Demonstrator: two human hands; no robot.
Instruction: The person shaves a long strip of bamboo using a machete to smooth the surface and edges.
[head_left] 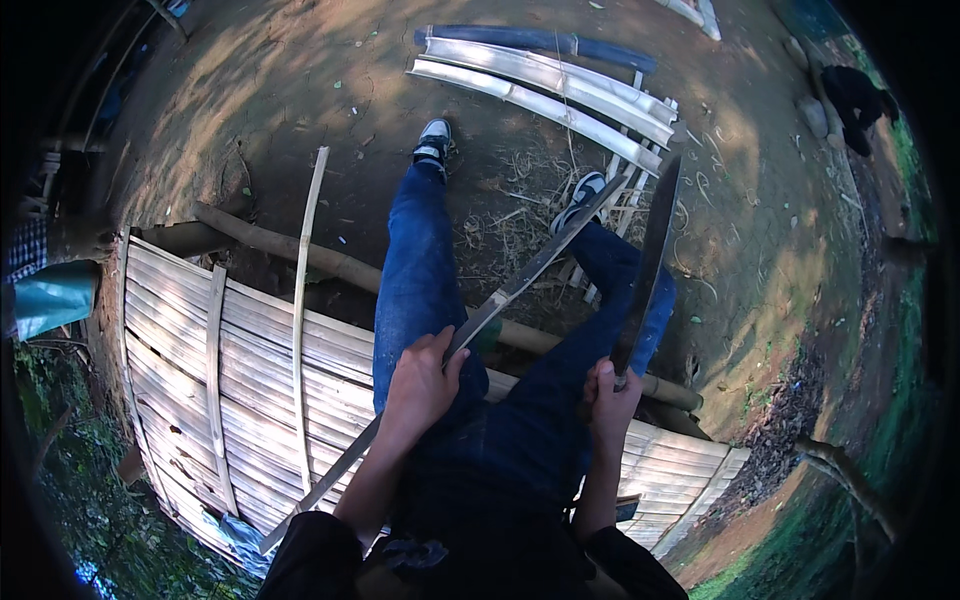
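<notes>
A long, narrow bamboo strip [540, 263] runs slantwise from beside my left forearm, across my lap, to over my right shoe. My left hand [423, 380] is closed round its middle, thumb along the top. My right hand [612, 400] grips the handle of a machete [652, 255], whose long dark blade points up and away over my right leg. The blade is right of the strip and apart from it along most of its length; whether they touch near the far end, I cannot tell. The machete's handle is mostly hidden by my fingers.
I sit on a bamboo-slat platform [260, 350] with a loose pale strip [303, 290] lying across it. Split bamboo lengths [545, 75], thin strips and curly shavings [515, 185] lie on the dirt ahead. A crouching person [855, 100] is at far right; teal cloth [55, 300] is at left.
</notes>
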